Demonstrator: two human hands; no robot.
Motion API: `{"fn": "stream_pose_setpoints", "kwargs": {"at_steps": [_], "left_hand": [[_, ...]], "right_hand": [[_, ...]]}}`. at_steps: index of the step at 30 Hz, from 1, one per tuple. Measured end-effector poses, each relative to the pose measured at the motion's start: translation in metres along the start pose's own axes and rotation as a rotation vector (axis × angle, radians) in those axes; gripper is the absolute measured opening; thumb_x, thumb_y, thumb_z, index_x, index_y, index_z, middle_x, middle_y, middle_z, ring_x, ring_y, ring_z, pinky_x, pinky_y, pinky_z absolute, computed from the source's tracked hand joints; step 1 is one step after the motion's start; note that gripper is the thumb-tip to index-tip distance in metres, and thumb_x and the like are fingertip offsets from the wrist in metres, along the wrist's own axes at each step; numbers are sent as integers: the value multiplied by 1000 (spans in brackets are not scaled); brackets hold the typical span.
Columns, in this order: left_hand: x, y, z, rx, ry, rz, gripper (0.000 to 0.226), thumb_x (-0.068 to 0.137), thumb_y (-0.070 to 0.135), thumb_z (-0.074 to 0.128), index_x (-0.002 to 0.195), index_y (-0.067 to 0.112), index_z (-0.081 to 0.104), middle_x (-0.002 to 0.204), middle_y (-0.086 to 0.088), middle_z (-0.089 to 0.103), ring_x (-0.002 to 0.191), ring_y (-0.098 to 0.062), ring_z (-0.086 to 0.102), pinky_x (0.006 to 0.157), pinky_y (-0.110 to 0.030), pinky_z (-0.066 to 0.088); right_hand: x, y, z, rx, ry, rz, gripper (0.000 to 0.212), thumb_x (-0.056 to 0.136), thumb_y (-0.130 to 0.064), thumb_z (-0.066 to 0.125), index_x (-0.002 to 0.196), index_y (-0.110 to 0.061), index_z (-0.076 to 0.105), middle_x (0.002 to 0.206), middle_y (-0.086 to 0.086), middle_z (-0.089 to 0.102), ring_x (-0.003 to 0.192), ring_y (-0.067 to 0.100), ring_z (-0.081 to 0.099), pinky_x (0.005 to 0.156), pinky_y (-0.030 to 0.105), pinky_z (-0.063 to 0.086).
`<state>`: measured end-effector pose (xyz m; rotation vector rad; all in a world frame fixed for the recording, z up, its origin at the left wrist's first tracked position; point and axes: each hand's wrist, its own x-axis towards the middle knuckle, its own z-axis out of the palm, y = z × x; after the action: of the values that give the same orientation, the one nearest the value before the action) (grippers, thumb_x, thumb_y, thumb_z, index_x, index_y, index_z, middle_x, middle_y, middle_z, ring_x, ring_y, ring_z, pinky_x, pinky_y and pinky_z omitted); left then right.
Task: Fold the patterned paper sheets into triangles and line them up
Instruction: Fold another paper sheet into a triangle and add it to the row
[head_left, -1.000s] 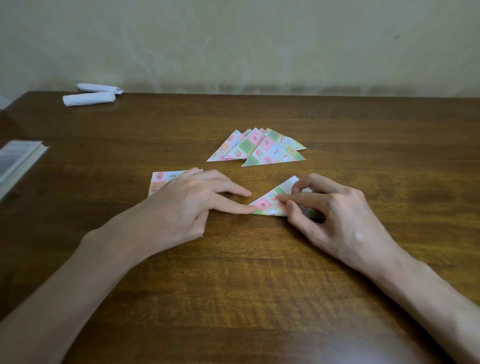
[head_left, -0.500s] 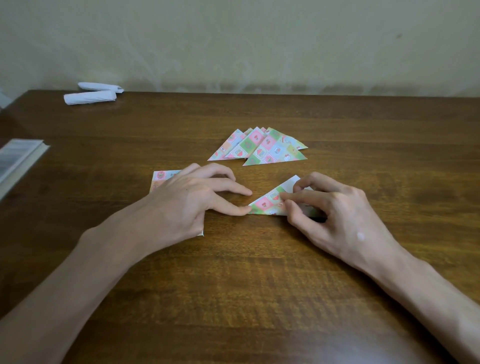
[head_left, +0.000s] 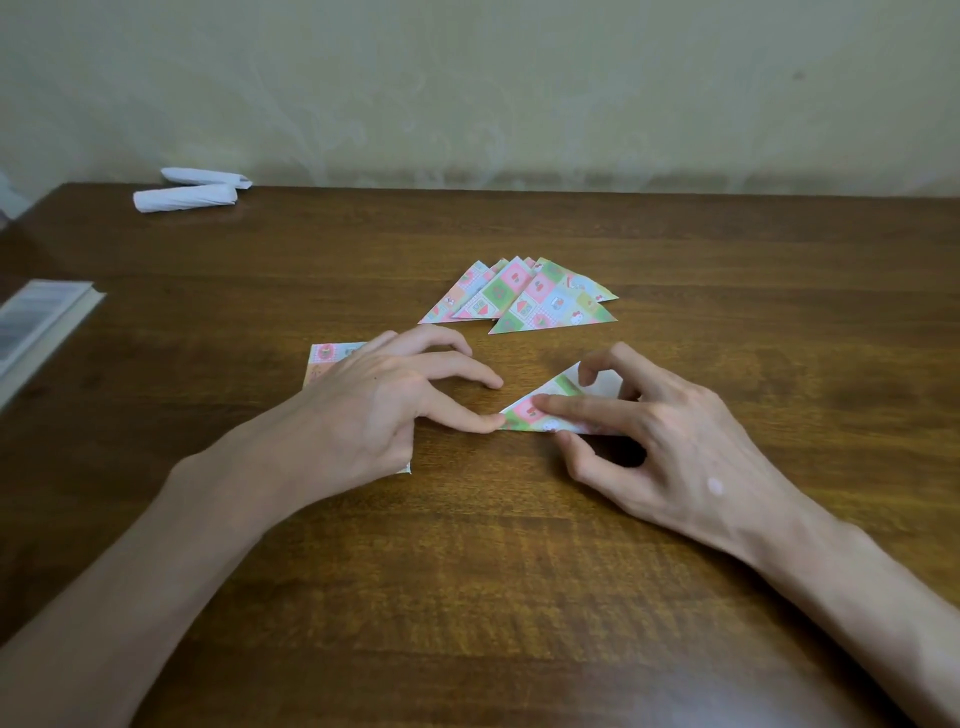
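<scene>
Head view: the folded triangle (head_left: 521, 415) lies flat on the desk (head_left: 467, 571) at centre, its long edge running left to right on the near side and its apex pointing away. The right hand (head_left: 675, 452) is over it, index finger laid flat and pressing, thumb just beside the near edge, nothing lifted. The left hand (head_left: 363, 410), fingers loosely extended, touches the left tip with one fingertip and covers the unfolded sheets (head_left: 327, 358). The row of finished triangles (head_left: 530, 299) sits straight beyond, so the right hand looks best placed to slide it there.
</scene>
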<state>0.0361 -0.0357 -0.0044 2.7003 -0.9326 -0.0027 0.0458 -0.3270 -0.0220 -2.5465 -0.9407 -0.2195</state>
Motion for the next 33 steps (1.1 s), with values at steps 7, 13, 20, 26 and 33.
{"fn": "stream_pose_setpoints", "kwargs": {"at_steps": [7,13,20,26,33], "left_hand": [[-3,-13,1,-70,236,-76,60,80,-6,43,108,30,81,124,21,69,123,-7,59,97,-54,50],[1,4,3,-115,240,-63,45,89,4,53,113,32,80,121,22,69,119,-2,61,93,-43,49],[1,3,6,-83,101,6,70,80,-10,48,123,38,75,130,22,64,126,-4,55,100,-45,47],[0,5,10,15,90,37,59,87,-2,50,123,39,75,128,19,64,122,-8,59,95,-50,54],[-1,5,9,61,81,78,57,86,1,43,120,31,77,128,13,68,122,-11,61,92,-51,54]], "right_hand": [[1,3,2,-9,-2,-29,36,99,-54,49,127,-43,71,127,-14,56,87,1,50,69,37,56],[1,4,3,-8,-1,-41,37,101,-52,48,127,-40,72,131,-15,57,103,12,63,75,41,58],[2,6,5,-1,-2,-42,40,102,-52,46,129,-37,71,133,-14,60,112,16,64,83,43,57],[1,6,6,4,17,-51,38,102,-48,49,128,-34,73,132,-13,62,101,16,63,84,40,55],[1,6,6,1,13,-44,38,102,-48,49,128,-34,73,132,-14,61,99,15,62,83,40,56]]}}
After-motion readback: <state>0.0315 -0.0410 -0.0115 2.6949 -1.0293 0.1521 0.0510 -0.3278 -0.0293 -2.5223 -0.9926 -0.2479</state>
